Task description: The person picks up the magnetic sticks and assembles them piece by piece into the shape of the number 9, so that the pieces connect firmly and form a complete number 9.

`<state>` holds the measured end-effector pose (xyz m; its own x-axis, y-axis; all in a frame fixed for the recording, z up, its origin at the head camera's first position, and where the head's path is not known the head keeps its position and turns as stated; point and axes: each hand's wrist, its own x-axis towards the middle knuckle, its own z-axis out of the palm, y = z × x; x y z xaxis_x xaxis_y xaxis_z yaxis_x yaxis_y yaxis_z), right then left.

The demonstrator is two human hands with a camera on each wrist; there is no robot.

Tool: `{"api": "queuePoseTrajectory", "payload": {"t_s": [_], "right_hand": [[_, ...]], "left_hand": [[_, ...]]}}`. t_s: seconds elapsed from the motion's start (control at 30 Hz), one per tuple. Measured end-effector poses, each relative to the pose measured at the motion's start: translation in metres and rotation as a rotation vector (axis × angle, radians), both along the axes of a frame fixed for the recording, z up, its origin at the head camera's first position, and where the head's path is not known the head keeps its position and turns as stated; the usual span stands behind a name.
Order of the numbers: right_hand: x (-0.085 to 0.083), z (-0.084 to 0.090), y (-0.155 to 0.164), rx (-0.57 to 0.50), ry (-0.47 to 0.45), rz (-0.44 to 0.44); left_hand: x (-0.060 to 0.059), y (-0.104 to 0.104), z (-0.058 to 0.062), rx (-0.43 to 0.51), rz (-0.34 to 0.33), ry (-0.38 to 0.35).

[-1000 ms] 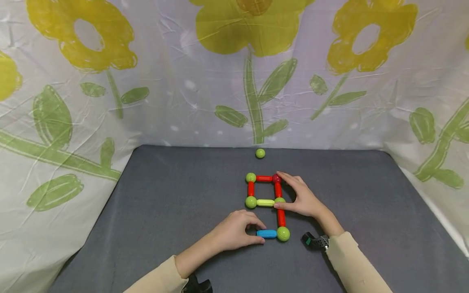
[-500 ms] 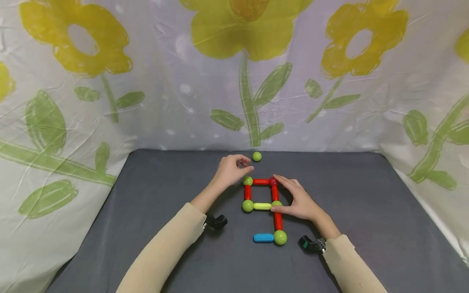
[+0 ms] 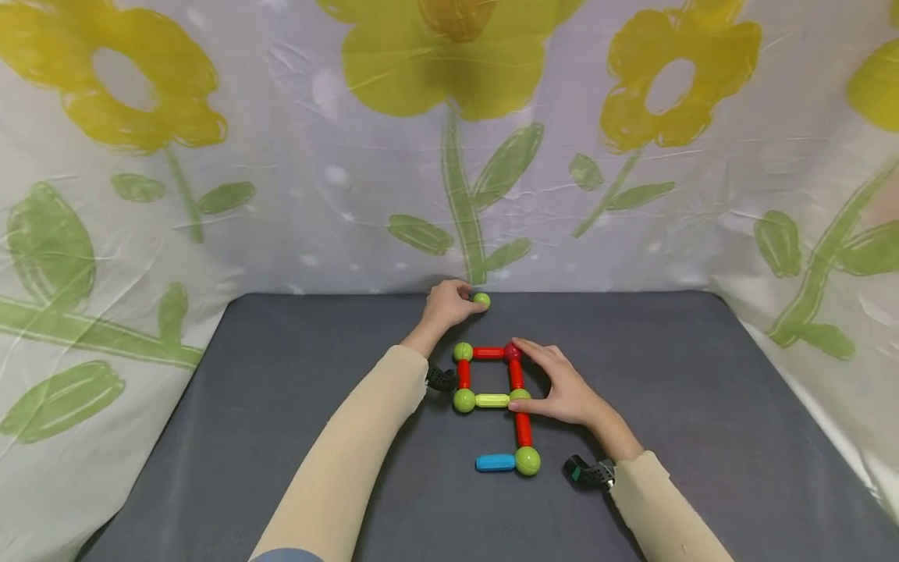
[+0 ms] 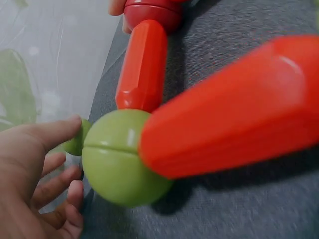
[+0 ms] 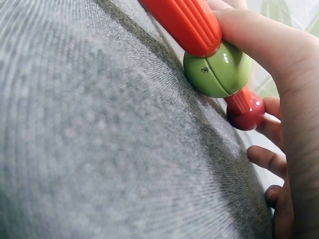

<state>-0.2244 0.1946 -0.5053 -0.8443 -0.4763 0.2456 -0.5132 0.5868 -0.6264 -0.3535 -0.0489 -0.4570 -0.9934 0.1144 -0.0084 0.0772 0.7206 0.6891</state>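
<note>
My left hand [image 3: 447, 307] is at the far edge of the table, its thumb and forefinger at a loose green ball [image 3: 481, 300]. In the left wrist view the thumb overlaps that ball, partly hiding it. My right hand [image 3: 565, 390] holds the side of a magnetic stick-and-ball figure: the thumb lies on a green ball [image 5: 218, 69], the fingers at a red ball [image 5: 246, 112]. The figure has a square of red sticks [image 3: 488, 353] and a yellow-green stick [image 3: 492, 400]. From it a red stick [image 3: 524, 429] runs down to a green ball [image 3: 528, 460] with a blue stick [image 3: 495, 463].
The figure lies flat on a grey cloth-covered table [image 3: 281, 437]. A white curtain with painted yellow flowers [image 3: 295, 195] hangs behind it and along both sides. Black wrist straps [image 3: 590, 473] show beside the sleeves.
My left hand has left the blue stick and moved up past the square to the loose green ball at the back. My right hand keeps its place on the figure.
</note>
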Motion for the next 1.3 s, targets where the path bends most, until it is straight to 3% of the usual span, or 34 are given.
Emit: {"api": "queuePoseTrajectory", "payload": {"t_s": [0.47, 0.63, 0.77, 0.9, 1.0, 1.1, 1.2, 1.3], "right_hand": [[-0.001, 0.002, -0.004, 0.001, -0.003, 0.015], [-0.003, -0.001, -0.007, 0.002, -0.003, 0.023], [-0.006, 0.0, -0.008, 0.006, -0.005, 0.038], [-0.006, 0.002, -0.009, -0.006, -0.003, 0.046], [-0.005, 0.002, -0.01, -0.014, -0.019, 0.047], [-0.008, 0.004, -0.007, -0.013, -0.036, 0.044], [-0.011, 0.007, -0.004, -0.028, -0.043, 0.038], [-0.01, 0.011, 0.0, -0.059, -0.024, 0.03]], "left_hand": [[0.0, -0.001, -0.001, 0.039, -0.02, 0.019], [0.013, -0.016, 0.011, 0.079, -0.074, 0.084], [0.045, -0.035, 0.03, 0.143, -0.137, 0.131], [0.094, -0.056, 0.04, 0.18, -0.196, 0.165], [0.132, -0.07, 0.032, 0.199, -0.219, 0.174], [0.16, -0.077, 0.017, 0.217, -0.247, 0.149], [0.183, -0.08, 0.002, 0.229, -0.291, 0.103], [0.197, -0.081, -0.011, 0.225, -0.322, 0.06]]}}
